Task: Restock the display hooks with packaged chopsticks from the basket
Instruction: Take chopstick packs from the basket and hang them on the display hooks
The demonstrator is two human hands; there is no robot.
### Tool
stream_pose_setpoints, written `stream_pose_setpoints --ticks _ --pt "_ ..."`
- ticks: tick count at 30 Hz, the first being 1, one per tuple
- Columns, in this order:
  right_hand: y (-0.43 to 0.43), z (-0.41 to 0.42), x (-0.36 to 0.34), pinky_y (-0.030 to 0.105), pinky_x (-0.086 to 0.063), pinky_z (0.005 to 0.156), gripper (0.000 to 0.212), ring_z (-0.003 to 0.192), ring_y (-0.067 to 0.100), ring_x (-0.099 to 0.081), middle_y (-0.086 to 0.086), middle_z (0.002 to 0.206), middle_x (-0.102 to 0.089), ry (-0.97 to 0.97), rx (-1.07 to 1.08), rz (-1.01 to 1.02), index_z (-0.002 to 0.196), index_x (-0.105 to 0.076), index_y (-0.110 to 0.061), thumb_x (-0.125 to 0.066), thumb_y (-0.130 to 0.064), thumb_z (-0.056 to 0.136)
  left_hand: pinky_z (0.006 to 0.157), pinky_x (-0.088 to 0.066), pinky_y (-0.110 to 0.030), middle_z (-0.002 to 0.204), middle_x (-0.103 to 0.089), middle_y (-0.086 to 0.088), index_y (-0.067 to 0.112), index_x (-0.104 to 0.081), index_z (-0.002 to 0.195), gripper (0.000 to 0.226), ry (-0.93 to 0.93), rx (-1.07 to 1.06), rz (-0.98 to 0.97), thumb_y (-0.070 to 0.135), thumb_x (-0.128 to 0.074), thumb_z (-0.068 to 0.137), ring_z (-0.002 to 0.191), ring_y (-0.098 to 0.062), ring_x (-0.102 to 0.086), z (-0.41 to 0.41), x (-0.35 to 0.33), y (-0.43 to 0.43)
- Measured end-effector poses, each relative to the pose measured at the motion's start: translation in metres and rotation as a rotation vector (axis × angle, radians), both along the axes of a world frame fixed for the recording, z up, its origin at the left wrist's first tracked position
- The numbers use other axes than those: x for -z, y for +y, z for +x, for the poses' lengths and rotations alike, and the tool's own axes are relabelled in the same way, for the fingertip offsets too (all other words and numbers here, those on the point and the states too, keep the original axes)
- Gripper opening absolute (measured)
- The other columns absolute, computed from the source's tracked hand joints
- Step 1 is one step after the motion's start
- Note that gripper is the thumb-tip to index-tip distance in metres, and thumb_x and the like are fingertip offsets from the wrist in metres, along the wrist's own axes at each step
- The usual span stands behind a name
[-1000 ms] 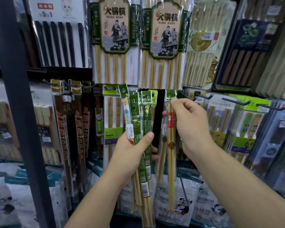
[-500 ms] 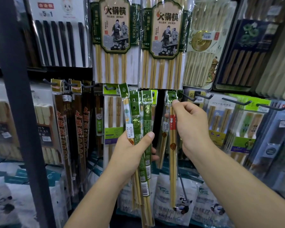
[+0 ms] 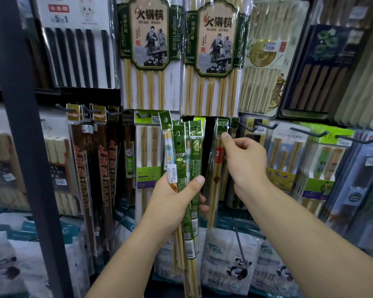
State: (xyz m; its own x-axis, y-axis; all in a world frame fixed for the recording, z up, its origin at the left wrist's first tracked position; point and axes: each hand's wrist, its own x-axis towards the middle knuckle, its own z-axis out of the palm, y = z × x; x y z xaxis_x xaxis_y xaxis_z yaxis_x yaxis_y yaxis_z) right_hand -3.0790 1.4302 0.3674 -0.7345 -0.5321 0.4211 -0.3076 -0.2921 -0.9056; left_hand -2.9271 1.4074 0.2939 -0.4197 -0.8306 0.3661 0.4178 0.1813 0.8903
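Right hand (image 3: 243, 160) is hanging one pack (image 3: 218, 168) on a hook (image 3: 226, 127); left hand (image 3: 177, 196) is holding the bundle (image 3: 191, 151).
Right fingers are pinching the pack just under its green header, at the hook tip. Left hand is gripping the bundle upright, just beside. Basket is out of view. Risk: releasing before the hole is fully threaded drops the pack, and a loosening left grip spills the bundle.

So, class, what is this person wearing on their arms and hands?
Nothing that shows: the left hand and right hand are bare, with no gloves, rings or watch, and the forearms are bare too, no sleeve in view.
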Motion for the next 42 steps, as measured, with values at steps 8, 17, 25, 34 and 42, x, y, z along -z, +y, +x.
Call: stream_pose_setpoints --ticks 8,17,25,34,42 --pt "0.026 0.023 0.013 0.025 -0.055 0.069 0.025 0.071 0.017 -0.063 0.002 0.075 -0.068 0.189 -0.271 -0.036 0.080 -0.072 -0.020 -0.065 -0.037 0.098 0.065 -0.064 -0.042 0.087 -0.077 -0.003 0.032 -0.076 0.097 0.014 -0.015 0.039 -0.062 0.018 -0.073 0.095 0.075 -0.025 -0.074 -0.001 0.000 0.002" --pt "0.029 0.024 -0.003 0.013 -0.041 0.054 0.021 0.057 0.001 -0.044 -0.011 0.064 -0.049 0.167 -0.251 -0.088 0.078 -0.064 -0.019 -0.067 -0.025 0.097 0.091 -0.058 -0.036 0.109 -0.079 0.005 0.035 -0.075 0.104 0.016 -0.101 -0.027 -0.134 0.041 -0.075 0.090 0.104 -0.013 -0.074 -0.001 0.002 -0.001" --pt "0.022 0.011 -0.006 0.008 -0.037 0.052 0.022 0.060 0.002 -0.044 -0.006 0.069 -0.051 0.094 -0.163 -0.077 0.080 -0.067 -0.019 -0.064 -0.030 0.100 0.068 -0.062 -0.044 0.079 -0.063 -0.014 -0.001 -0.061 0.103 0.015 0.041 0.043 0.041 0.012 -0.067 0.099 0.074 -0.028 -0.070 0.001 0.000 -0.004" --pt "0.018 0.013 -0.005 0.014 -0.031 0.046 0.045 0.049 0.005 -0.031 -0.013 0.052 -0.032 0.064 -0.137 -0.031 0.060 -0.055 -0.024 -0.058 -0.041 0.102 0.068 -0.063 -0.042 0.076 -0.065 -0.010 0.004 -0.063 0.100 0.010 0.039 0.052 0.049 0.012 -0.068 0.098 0.073 -0.028 -0.070 0.000 0.001 -0.004" --pt "0.016 0.010 -0.005 0.019 -0.030 0.046 0.054 0.045 0.007 -0.026 -0.013 0.046 -0.027 0.074 -0.124 -0.006 0.051 -0.042 -0.025 -0.059 -0.038 0.101 0.065 -0.062 -0.042 0.071 -0.061 -0.009 0.005 -0.064 0.098 0.011 0.009 0.014 0.013 0.014 -0.071 0.098 0.066 -0.024 -0.063 -0.001 0.002 -0.004"
